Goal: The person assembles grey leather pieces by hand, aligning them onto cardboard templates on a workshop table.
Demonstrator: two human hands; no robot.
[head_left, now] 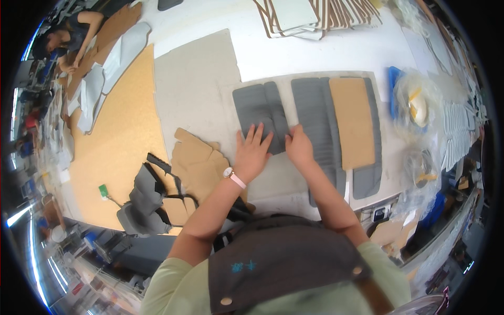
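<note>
A dark grey padded panel (258, 107), with a seam-like fold down it, lies on the worktable before me. My left hand (252, 152) rests flat on its lower part, fingers spread, a pink-strapped watch on the wrist. Closed at the panel's right edge is my right hand (299, 147), its fingertips seeming to pinch that edge. Just to the right lies a longer grey ribbed panel (315, 115). A tan rectangular sheet (353, 123) covers much of another grey panel (367, 184) beside it.
Left of my forearm are tan cut pieces (197, 157) and a black-and-grey sewn bundle (144, 199). Brown-edged panels (299, 18) are stacked at the far side. Clear plastic bags (417, 105) stand at the right. A co-worker (79, 34) leans over the far left.
</note>
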